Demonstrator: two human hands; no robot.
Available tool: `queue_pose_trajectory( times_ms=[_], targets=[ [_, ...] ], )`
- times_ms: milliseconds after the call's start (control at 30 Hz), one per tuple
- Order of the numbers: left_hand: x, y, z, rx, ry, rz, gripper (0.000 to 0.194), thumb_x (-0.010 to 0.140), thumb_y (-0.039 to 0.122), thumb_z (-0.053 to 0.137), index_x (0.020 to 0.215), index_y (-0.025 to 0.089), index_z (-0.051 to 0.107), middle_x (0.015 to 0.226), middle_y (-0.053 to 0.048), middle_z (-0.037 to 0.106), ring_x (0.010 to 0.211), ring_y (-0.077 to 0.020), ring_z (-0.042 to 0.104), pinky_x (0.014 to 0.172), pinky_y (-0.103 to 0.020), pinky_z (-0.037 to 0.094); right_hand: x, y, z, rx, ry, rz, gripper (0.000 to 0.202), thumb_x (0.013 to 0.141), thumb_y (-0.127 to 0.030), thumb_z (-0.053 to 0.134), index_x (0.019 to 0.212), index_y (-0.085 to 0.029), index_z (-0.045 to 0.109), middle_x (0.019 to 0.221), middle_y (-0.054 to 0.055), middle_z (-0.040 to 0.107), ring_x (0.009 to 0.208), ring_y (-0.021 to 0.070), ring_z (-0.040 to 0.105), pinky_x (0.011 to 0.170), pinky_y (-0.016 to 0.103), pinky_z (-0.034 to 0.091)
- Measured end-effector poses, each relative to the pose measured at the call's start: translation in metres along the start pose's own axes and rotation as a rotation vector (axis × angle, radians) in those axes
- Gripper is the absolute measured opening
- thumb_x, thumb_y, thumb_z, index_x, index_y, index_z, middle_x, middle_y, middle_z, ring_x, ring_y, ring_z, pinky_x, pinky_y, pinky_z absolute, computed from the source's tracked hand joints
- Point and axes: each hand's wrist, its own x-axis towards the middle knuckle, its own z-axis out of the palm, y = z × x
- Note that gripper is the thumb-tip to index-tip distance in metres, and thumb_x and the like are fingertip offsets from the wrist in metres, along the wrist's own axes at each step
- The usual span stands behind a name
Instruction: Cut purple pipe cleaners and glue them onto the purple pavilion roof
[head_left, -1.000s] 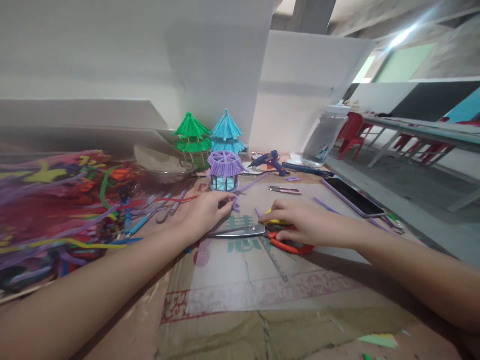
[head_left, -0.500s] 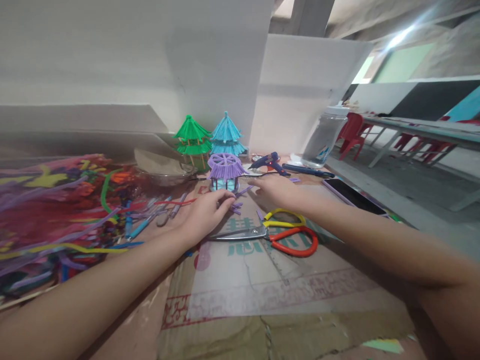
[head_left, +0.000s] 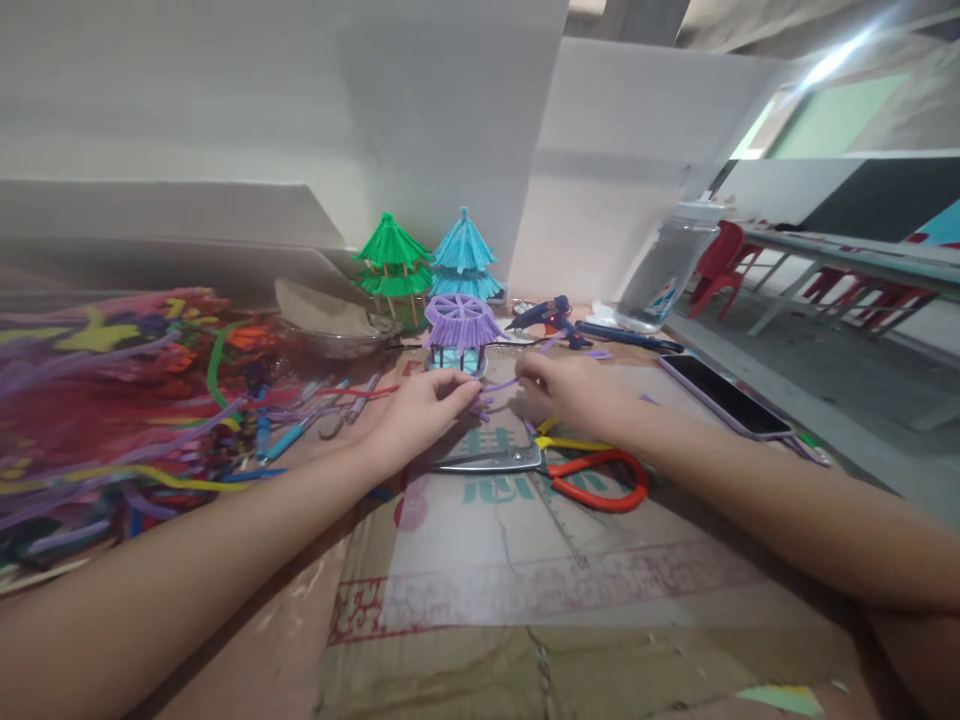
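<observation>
A thin purple strip [head_left: 501, 384] stretches between my two hands. My left hand [head_left: 431, 405] pinches its left end, just in front of a small purple-roofed model [head_left: 459, 325] with a light blue base. The fingers of my right hand [head_left: 562, 385] are closed on the strip's other end, above the yellow handle of the scissors. These scissors [head_left: 517, 459] lie on the cardboard [head_left: 465, 580], their blades pointing left and one handle red. Short purple pieces lie beside my left fingertips. Behind stand a green tiered model [head_left: 391, 255] and a blue one [head_left: 463, 250].
At the left lies a heap of coloured fuzzy strips [head_left: 112, 400], with pens near it and a bowl [head_left: 330, 335] behind. A glue gun [head_left: 544, 315], bottle [head_left: 667, 265] and phone [head_left: 724, 395] stand or lie at the right.
My right hand has drawn its fingers in and now covers part of the yellow handle. The strip lies flatter between the hands. The whole view has shifted slightly.
</observation>
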Motion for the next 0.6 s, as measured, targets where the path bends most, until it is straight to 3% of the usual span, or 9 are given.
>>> queue_pose_trajectory(
  times_ms=[133,333,467,600],
  targets=[
    [-0.002,-0.003,0.005,-0.041,-0.035,0.007,0.029,0.091,0.044,0.059,0.089,0.016,0.067,0.082,-0.004,0.075,0.077,-0.0184,0.070,0.071,-0.027,0.053,-0.021,-0.003,-0.010,0.312,0.145,-0.015,0.024,0.095,-0.041,0.056,0.101,-0.021,0.069,0.089,0.005,0.076,0.078,0.0197,0.068,0.071,0.031,0.046],
    [-0.004,-0.009,0.010,0.145,-0.058,0.116,0.032,0.094,0.042,0.053,0.085,0.016,0.070,0.082,-0.003,0.073,0.075,-0.0169,0.065,0.071,-0.026,0.048,-0.018,-0.002,-0.004,0.630,0.352,0.024,0.017,0.090,-0.036,0.065,0.091,-0.020,0.071,0.090,0.005,0.076,0.083,0.0192,0.069,0.078,0.034,0.053],
    [-0.003,-0.011,0.011,0.171,-0.048,0.134,0.029,0.093,0.043,0.057,0.093,0.018,0.073,0.088,-0.002,0.075,0.079,-0.0173,0.066,0.071,-0.025,0.048,-0.019,-0.008,0.007,0.798,0.360,0.036,0.016,0.089,-0.036,0.064,0.087,-0.020,0.062,0.085,0.004,0.071,0.082,0.0182,0.068,0.077,0.035,0.055],
    [-0.004,-0.009,0.012,0.144,-0.128,0.231,0.021,0.092,0.034,0.060,0.094,0.019,0.075,0.094,-0.002,0.077,0.084,-0.0162,0.067,0.077,-0.025,0.049,-0.024,-0.021,0.009,1.029,0.352,0.058,0.024,0.085,-0.035,0.070,0.086,-0.023,0.049,0.083,0.001,0.067,0.083,0.0186,0.071,0.078,0.035,0.057]
  ],
)
